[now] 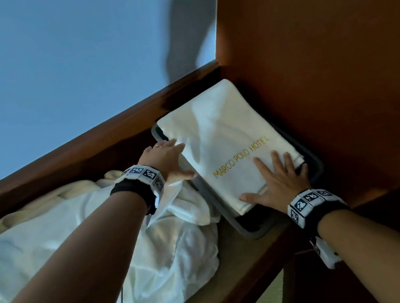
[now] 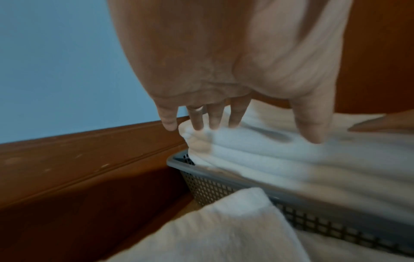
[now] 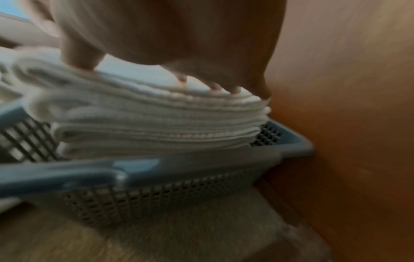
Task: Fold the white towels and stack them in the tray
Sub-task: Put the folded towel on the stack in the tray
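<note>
Towels (image 1: 229,143), folded and white, lie stacked in the grey mesh tray (image 1: 256,232) at about 2 o'clock in the head view. The right hand (image 1: 277,180) presses flat on the stack with straight fingers. The left hand (image 1: 168,161), open too, touches its 9 o'clock edge, and loose white cloth (image 1: 129,243) lies at 8 o'clock.

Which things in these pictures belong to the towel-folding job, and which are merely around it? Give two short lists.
Part of the job:
- folded towel lettered MARCO POLO HOTEL, top of the stack
- grey mesh tray holding the stack
- unfolded white towels heaped beside the tray
- left hand and right hand, both flat on the stack

Merely around:
- wooden side panel
- blue wall
</note>
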`<state>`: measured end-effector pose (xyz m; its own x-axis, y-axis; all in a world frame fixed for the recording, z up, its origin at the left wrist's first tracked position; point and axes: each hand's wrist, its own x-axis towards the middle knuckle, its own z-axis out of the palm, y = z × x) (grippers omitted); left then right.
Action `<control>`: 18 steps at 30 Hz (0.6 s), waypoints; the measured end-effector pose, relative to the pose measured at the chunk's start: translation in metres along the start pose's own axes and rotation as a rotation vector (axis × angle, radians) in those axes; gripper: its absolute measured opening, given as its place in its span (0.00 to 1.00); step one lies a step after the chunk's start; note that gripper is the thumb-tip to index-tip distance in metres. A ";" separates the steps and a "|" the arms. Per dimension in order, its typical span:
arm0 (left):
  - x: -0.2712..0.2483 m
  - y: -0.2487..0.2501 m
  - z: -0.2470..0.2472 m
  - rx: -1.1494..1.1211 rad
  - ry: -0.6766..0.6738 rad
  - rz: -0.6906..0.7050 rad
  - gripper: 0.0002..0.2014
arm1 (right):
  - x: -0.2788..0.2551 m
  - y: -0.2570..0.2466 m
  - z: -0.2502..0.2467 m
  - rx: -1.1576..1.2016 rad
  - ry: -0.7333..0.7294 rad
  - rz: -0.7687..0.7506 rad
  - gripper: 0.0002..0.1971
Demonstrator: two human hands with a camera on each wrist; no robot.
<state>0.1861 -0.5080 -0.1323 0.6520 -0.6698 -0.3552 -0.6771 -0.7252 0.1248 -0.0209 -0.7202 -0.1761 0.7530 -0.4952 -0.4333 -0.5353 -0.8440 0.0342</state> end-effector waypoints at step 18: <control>-0.332 -0.214 0.006 -0.224 0.304 -0.314 0.13 | -0.163 -0.254 0.008 0.285 0.251 -0.496 0.13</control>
<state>0.1125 -0.1292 -0.0469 0.9055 -0.4053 -0.1254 -0.3635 -0.8936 0.2633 -0.0103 -0.4233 -0.1218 0.9866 -0.1209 -0.1096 -0.1536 -0.9148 -0.3737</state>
